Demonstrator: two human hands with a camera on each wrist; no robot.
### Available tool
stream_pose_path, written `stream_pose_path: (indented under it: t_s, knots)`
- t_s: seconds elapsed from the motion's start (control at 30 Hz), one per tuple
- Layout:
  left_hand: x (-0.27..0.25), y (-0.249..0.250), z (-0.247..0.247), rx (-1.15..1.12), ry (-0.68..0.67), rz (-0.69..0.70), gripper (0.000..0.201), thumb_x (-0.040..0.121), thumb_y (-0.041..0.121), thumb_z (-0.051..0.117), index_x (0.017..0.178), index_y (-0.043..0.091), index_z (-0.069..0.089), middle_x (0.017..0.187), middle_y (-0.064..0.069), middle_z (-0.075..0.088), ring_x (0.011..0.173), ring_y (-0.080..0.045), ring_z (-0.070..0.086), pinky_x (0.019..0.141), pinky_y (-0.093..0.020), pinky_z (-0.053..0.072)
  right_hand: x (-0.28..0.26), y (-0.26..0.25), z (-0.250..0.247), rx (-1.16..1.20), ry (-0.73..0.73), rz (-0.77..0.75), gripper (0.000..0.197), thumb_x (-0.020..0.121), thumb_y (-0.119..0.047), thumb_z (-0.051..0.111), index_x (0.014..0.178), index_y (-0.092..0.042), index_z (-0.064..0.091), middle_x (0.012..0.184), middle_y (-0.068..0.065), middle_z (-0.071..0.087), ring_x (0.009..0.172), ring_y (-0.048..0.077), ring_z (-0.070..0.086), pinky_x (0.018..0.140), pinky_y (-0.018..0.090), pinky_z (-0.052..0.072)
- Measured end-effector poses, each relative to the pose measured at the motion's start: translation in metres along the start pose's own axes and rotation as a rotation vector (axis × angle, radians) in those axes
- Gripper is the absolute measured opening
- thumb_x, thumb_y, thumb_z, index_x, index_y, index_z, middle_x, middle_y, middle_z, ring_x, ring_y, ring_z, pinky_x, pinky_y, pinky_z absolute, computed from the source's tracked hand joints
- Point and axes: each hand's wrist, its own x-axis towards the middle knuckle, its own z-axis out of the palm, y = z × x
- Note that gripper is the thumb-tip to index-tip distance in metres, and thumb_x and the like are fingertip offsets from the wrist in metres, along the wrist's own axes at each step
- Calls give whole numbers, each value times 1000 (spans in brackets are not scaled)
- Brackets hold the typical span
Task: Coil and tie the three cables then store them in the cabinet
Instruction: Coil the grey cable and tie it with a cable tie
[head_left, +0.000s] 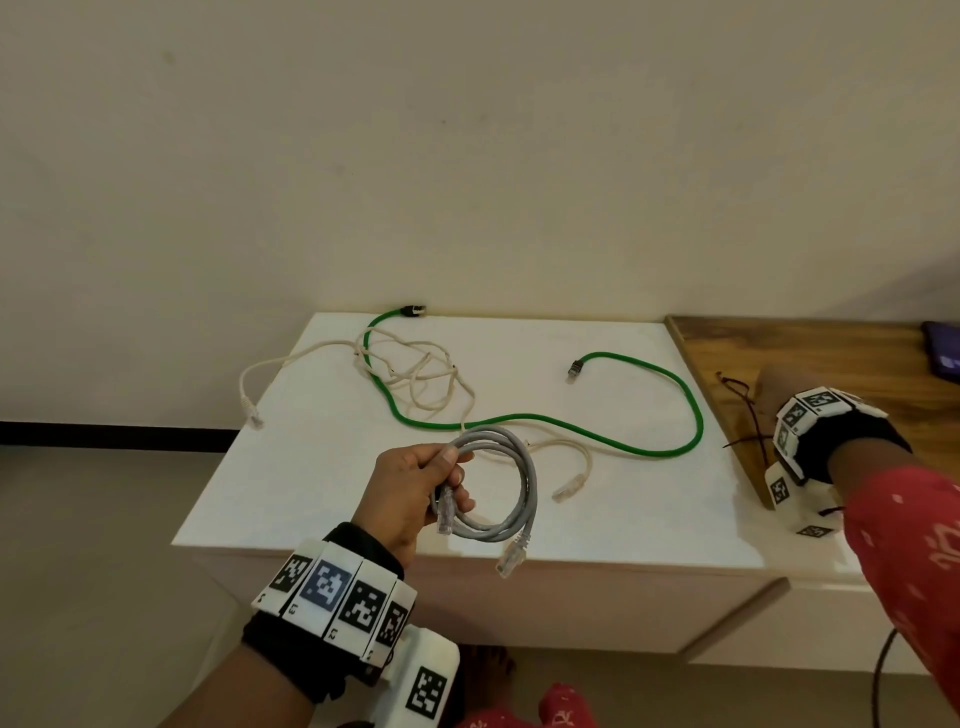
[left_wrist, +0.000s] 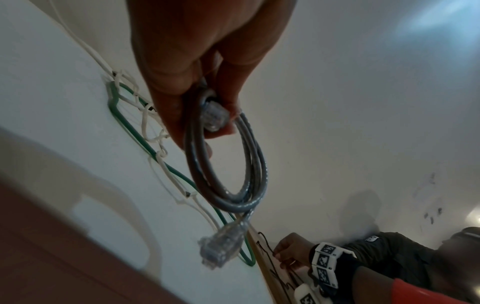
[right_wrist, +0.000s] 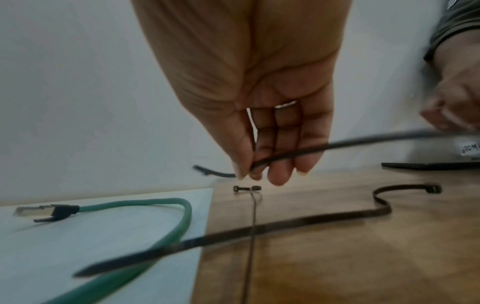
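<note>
My left hand (head_left: 410, 483), low in the frame, grips the coiled grey cable (head_left: 511, 486); my right hand (right_wrist: 262, 144) pinches a black tie (right_wrist: 298, 153) at right. Next, wrap it. Green cable (head_left: 545, 418) and white cable (head_left: 415, 371) lie loose on the bench (head_left: 623, 509).

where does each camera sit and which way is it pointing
Head: worn on the head, looks forward and down at the white cabinet top; shows both forearms, the left hand and right hand.
Left wrist: looks along the left hand at the grey cable its fingers hold.
Right wrist: looks along the right hand pinching a black zip tie above the wooden top.
Shared: all three show the green cable.
</note>
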Motion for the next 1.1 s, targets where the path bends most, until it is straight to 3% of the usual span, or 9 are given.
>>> stream_pose_path:
  t_s: [0.07,0.17,0.37,0.47,0.53,0.6,0.77,0.97,1.1]
  knots:
    - [-3,-1,1,6,0,3,23,94,9,44,85,4,64,55,0,48,45,-12,51,65,-34,55,6,4,-3,-27,-4,-29,13,82,-1,55,81,7,64,65,13,56,68,31,57,63,33,48]
    - [-5,-1,2,2,-3,4,23,94,10,44,85,4,65,54,1,49,45,-12,52,68,-37,54,5,6,-8,-65,17,-80,12,79,-3,59,82,0,71,79,17,68,74,32,64,68,33,54]
    - [-9,5,5,18,23,43,24,94,8,44,82,3,64,51,1,48,43,-11,50,57,-28,55,-56,-20,-43,56,80,-217,19,84,-3,52,92,-1,70,100,22,68,94,37,62,79,37,49]
    - [-16,9,9,20,30,68,24,94,7,44,81,3,64,50,2,47,43,-12,48,54,-25,53,-94,-30,-57,140,89,-317,11,82,-5,58,84,-5,69,88,16,69,83,32,64,72,34,51]
    - [-24,13,12,16,41,84,23,94,6,44,82,2,63,50,2,47,44,-14,47,49,-21,51,-124,-34,-63,215,46,-393,8,82,-7,61,76,-9,65,68,6,65,62,18,60,56,25,46]
    - [-32,18,13,21,58,112,24,94,5,44,79,4,63,50,1,46,45,-16,46,46,-19,48,-155,-42,-66,296,2,-476,6,80,-9,65,74,-8,64,61,1,61,54,10,55,52,23,42]
    - [-53,28,15,50,107,177,26,93,1,44,74,6,59,57,-6,42,53,-21,40,42,-15,43,-231,-65,-60,544,-153,-594,12,79,-4,66,69,-10,63,61,2,62,55,13,58,52,21,46]
    - [-65,29,12,117,183,241,29,92,3,47,67,10,59,54,-5,45,39,-7,44,57,-27,41,-287,-92,-42,691,-210,-601,3,77,-3,65,75,-2,65,58,3,61,51,14,58,48,21,48]
    - [-72,31,7,150,233,275,29,92,4,48,66,13,59,55,-4,45,45,-13,44,61,-30,42,-313,-104,-35,838,-217,-581,7,78,1,63,71,-2,62,57,7,59,48,15,55,46,20,46]
